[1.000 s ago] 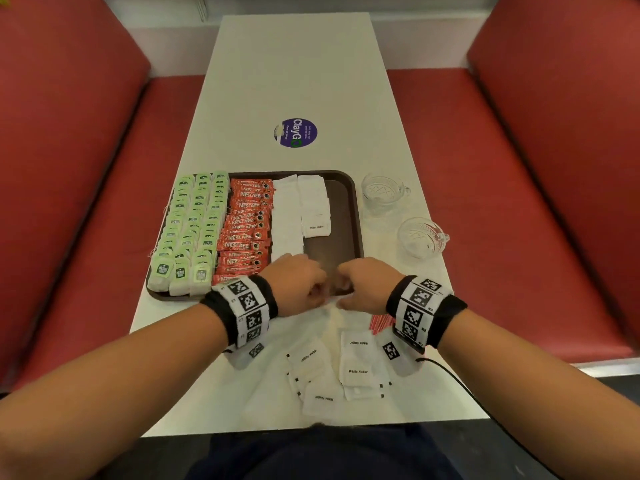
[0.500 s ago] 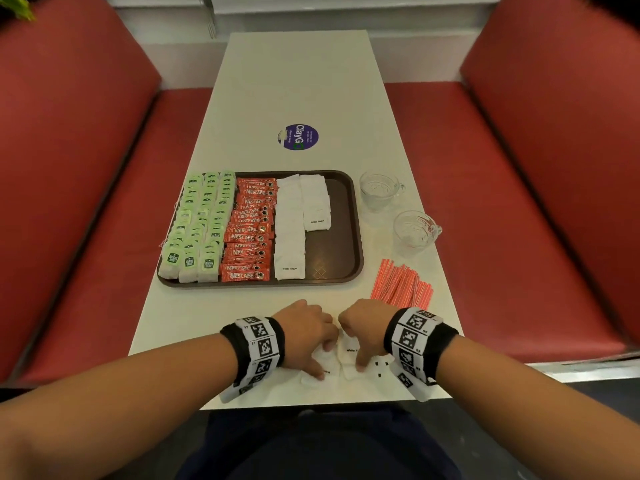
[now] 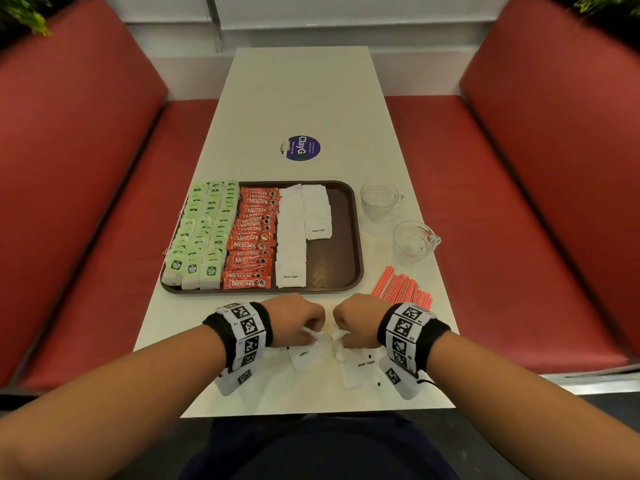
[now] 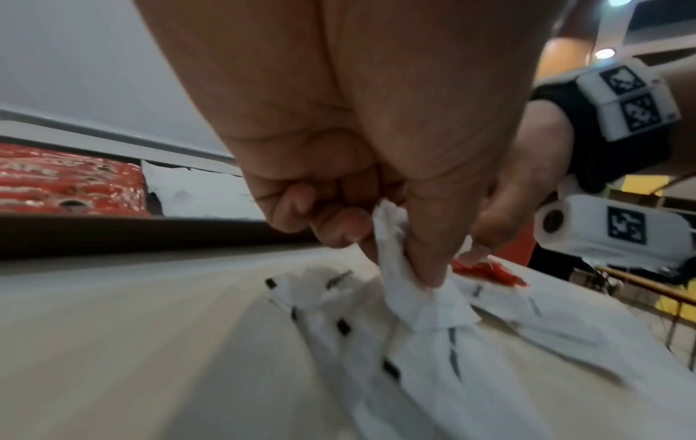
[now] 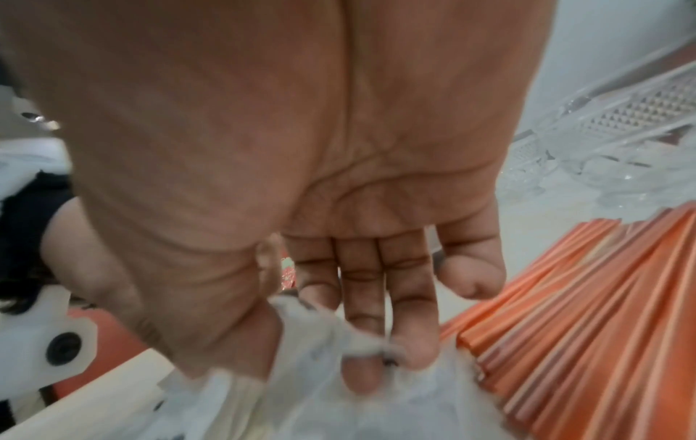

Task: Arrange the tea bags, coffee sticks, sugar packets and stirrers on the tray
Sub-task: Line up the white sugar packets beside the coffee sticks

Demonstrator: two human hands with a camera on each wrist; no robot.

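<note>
Both hands worked the loose sugar packets (image 3: 313,355) at the table's (image 3: 304,98) near edge, at 6 o'clock from the tray (image 3: 356,233). The left hand (image 3: 294,320) had thumb and fingers pinched on a bunched packet; the right hand (image 3: 356,323) had thumb and fingertips clamped on another. The step would probably go best by flattening each packet and squaring a few into a stack before lifting. The loose packets lay with long axes roughly 12-to-6, slightly fanned, like the rows on the tray. The stirrers (image 3: 401,289) lay at 4 o'clock from the tray, pointing 1-to-7.
</note>
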